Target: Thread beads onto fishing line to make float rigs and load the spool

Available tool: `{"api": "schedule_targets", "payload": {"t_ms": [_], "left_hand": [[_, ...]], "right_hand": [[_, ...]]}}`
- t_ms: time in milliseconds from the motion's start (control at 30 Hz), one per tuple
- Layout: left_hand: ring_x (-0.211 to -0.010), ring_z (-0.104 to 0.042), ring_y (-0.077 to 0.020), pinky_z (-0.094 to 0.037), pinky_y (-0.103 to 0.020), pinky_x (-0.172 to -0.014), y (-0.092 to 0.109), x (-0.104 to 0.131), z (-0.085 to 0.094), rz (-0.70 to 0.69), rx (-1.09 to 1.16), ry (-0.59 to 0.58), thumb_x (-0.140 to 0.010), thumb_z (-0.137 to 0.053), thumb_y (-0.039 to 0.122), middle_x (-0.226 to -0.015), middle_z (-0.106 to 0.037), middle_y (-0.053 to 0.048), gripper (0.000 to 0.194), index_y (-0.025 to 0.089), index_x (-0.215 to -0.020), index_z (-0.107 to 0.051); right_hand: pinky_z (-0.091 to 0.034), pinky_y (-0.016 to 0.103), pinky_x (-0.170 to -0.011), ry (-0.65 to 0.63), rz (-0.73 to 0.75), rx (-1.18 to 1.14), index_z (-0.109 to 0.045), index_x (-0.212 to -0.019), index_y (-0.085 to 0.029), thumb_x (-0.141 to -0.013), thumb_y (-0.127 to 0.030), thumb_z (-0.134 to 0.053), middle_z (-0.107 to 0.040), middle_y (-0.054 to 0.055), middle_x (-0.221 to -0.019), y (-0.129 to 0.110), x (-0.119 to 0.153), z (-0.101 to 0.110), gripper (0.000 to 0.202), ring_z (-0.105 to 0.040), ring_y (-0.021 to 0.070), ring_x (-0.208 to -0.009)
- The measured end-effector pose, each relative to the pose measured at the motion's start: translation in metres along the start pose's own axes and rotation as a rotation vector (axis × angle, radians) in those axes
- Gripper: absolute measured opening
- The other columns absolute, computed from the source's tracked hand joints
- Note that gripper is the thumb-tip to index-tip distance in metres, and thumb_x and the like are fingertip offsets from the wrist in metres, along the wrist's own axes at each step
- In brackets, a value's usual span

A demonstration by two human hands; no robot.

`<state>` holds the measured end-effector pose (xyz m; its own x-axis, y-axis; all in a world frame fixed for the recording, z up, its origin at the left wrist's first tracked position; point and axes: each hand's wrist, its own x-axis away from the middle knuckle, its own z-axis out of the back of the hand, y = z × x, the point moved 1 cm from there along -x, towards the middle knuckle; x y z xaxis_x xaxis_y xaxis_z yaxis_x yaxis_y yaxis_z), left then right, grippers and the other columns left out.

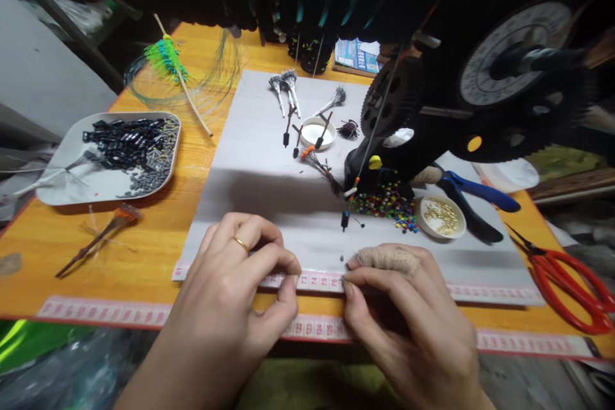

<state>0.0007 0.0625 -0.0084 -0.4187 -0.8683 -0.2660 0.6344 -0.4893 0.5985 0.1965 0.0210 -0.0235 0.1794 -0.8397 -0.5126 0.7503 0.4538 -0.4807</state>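
Two bare hands work low over the table (173,195), and from where I stand both are in a pinch. The left hand (240,275), a gold ring on one finger, has its thumb and index tips pressed together; the right hand (413,307) has thumb and index closed, a beige wrap (389,259) round a finger just beyond them. Whether something very fine sits in either pinch, I cannot tell. Both sets of tips are at the pink-numbered measuring strip (314,280), which runs beneath them along the near edge of a white board (225,173).

A small grey bead (341,258) lies just beyond the right fingertips, and farther off from them a black weight (344,219) hangs. Beyond the right hand are a heap of coloured beads (384,205) and a dish (439,234) of gold-coloured bits; red-handled scissors (542,259) lie outward from it.

I'd judge this a moment of fine fingertip work at the numbers. Any move from here calls for light, level pinches, steady wrists, and care not to brush that loose bead.
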Motion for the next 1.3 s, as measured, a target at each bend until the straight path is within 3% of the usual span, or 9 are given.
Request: {"api": "schedule_targets", "payload": {"t_ms": [233, 433, 533, 733, 867, 967, 1067, 1133, 1300], "left_hand": [[-0.091, -0.052, -0.0184, -0.044, -0.033, -0.079, 0.018, 0.019, 0.0, -0.142, 0.038, 0.215, -0.076, -0.063, -0.001, -0.087, -0.058, -0.003, 0.023, 0.019, -0.088, -0.061], [-0.081, -0.057, -0.0132, -0.049, -0.025, -0.074, 0.033, 0.044, -0.02, -0.193, 0.247, 0.174, -0.075, -0.059, -0.008, -0.08, -0.061, -0.001, 0.032, 0.018, -0.095, -0.056], [-0.083, -0.059, -0.0127, -0.05, -0.023, -0.075, 0.034, 0.047, -0.023, -0.119, 0.273, 0.11, -0.081, -0.06, -0.002, -0.085, -0.061, -0.001, 0.025, 0.019, -0.094, -0.057], [-0.103, -0.063, -0.0138, -0.053, -0.022, -0.088, 0.049, 0.031, -0.02, 0.133, 0.559, -0.007, -0.099, -0.047, 0.023, -0.113, -0.058, -0.004, 0.029, 0.033, -0.118, -0.067], [-0.062, -0.067, -0.0069, -0.058, -0.021, -0.058, 0.06, 0.018, -0.028, 0.259, 1.079, -0.124, -0.094, -0.059, 0.03, -0.11, -0.057, -0.002, 0.018, 0.032, -0.099, -0.076], [-0.044, -0.06, -0.0049, -0.052, -0.018, -0.043, 0.066, 0.012, -0.033, 0.271, 1.44, -0.11, -0.094, -0.059, 0.029, -0.085, -0.062, 0.002, 0.016, 0.028, -0.091, -0.074], [-0.044, -0.05, -0.0039, -0.042, -0.011, -0.044, 0.069, 0.003, -0.034, 0.316, 1.498, 0.052, -0.089, -0.067, 0.031, -0.052, -0.05, 0.005, 0.014, 0.021, -0.083, -0.074], [-0.045, -0.041, -0.0024, -0.036, -0.009, -0.045, 0.069, -0.003, -0.033, 0.38, 1.478, 0.15, -0.083, -0.075, 0.03, -0.046, -0.043, 0.006, 0.014, 0.018, -0.076, -0.074], [-0.045, -0.028, -0.0023, -0.029, -0.011, -0.043, 0.065, -0.002, -0.035, 0.556, 1.558, 0.055, -0.085, -0.072, 0.034, -0.051, -0.044, 0.006, 0.017, 0.018, -0.083, -0.076]], "right_hand": [[-0.046, 0.03, -0.083, 0.047, -0.055, -0.164, -0.057, -0.096, -0.017, -0.085, -0.002, -0.058, -0.06, 0.005, -0.092, -0.007, 0.01, 0.011, 0.019, -0.054, 0.0173, -0.095], [-0.049, 0.015, -0.049, -0.107, -0.62, -1.26, -0.054, -0.096, -0.024, -0.1, -0.022, -0.05, -0.063, 0.001, -0.099, -0.021, 0.021, 0.01, 0.006, -0.061, 0.0046, -0.06], [-0.053, 0.015, -0.053, -0.212, -0.723, -1.605, -0.055, -0.094, -0.02, -0.099, -0.026, -0.054, -0.066, 0.002, -0.093, -0.028, 0.022, 0.01, 0.008, -0.067, 0.0068, -0.066], [-0.053, 0.014, -0.063, -0.179, -0.671, -1.671, -0.057, -0.091, -0.015, -0.097, -0.023, -0.059, -0.068, -0.001, -0.077, -0.033, 0.026, 0.015, 0.011, -0.067, 0.0048, -0.067], [-0.052, 0.014, -0.061, -0.156, -0.675, -1.662, -0.058, -0.094, -0.015, -0.096, -0.026, -0.061, -0.069, -0.001, -0.075, -0.032, 0.029, 0.014, 0.012, -0.066, 0.0045, -0.062], [-0.051, 0.014, -0.055, -0.154, -0.707, -1.648, -0.057, -0.091, -0.015, -0.094, -0.028, -0.064, -0.068, 0.0, -0.075, -0.031, 0.031, 0.014, 0.015, -0.065, 0.0049, -0.057], [-0.049, 0.014, -0.053, -0.239, -0.744, -1.598, -0.056, -0.087, -0.014, -0.091, -0.031, -0.067, -0.066, 0.0, -0.073, -0.034, 0.035, 0.017, 0.021, -0.062, 0.004, -0.054], [-0.048, 0.014, -0.053, -0.278, -0.759, -1.562, -0.055, -0.085, -0.014, -0.089, -0.034, -0.069, -0.065, 0.0, -0.073, -0.035, 0.036, 0.018, 0.025, -0.061, 0.0038, -0.054], [-0.049, 0.015, -0.054, -0.293, -0.737, -1.559, -0.056, -0.086, -0.014, -0.089, -0.035, -0.069, -0.065, 0.001, -0.074, -0.035, 0.037, 0.02, 0.025, -0.061, 0.0043, -0.054]]}}
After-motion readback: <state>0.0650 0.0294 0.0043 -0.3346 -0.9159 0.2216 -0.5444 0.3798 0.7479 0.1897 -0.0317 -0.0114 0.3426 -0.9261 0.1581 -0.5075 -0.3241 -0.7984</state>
